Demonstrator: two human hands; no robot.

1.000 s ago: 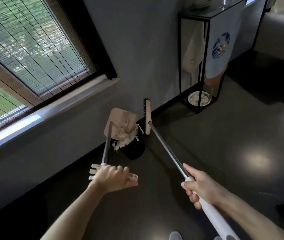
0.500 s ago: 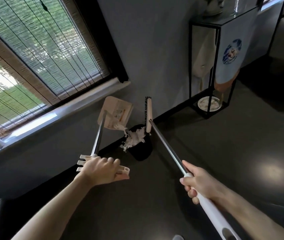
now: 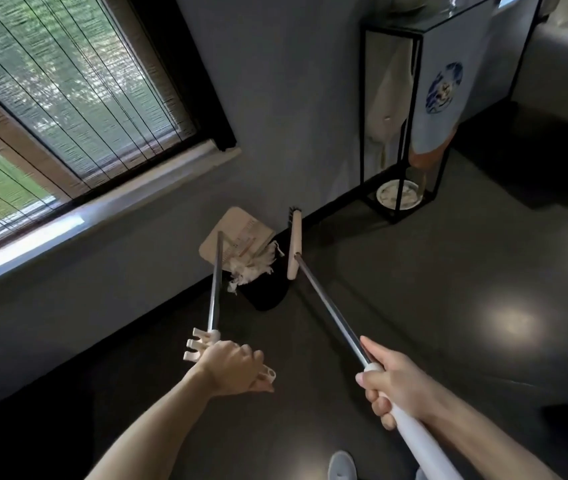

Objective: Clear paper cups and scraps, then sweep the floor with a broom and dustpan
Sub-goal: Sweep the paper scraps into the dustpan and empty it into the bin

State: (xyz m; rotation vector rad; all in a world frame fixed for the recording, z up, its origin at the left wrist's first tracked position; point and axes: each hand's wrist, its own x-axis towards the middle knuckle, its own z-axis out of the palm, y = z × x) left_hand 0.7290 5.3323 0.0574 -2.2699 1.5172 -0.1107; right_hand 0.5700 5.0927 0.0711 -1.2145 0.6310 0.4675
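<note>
My left hand (image 3: 232,368) grips the white handle end of a long-handled beige dustpan (image 3: 237,233). The pan is raised and tipped over a small black bin (image 3: 268,294) by the wall. White paper scraps (image 3: 251,266) hang from the pan's lip onto the bin's rim. My right hand (image 3: 391,384) grips the broom's handle where metal meets the white grip. The broom head (image 3: 294,245) stands on end just right of the bin, close to the baseboard.
A grey wall with a window, blinds and sill (image 3: 102,209) runs along the left. A black metal-frame stand (image 3: 403,126) with a plate (image 3: 398,195) on its base and a hanging cloth stands at the back right. The dark glossy floor (image 3: 448,306) spreads to the right. A shoe tip (image 3: 343,465) shows at the bottom.
The dustpan rose and then came back down tipped over the bin, with scraps sliding off its lip. The broom stays beside the bin. My view has shifted slightly.
</note>
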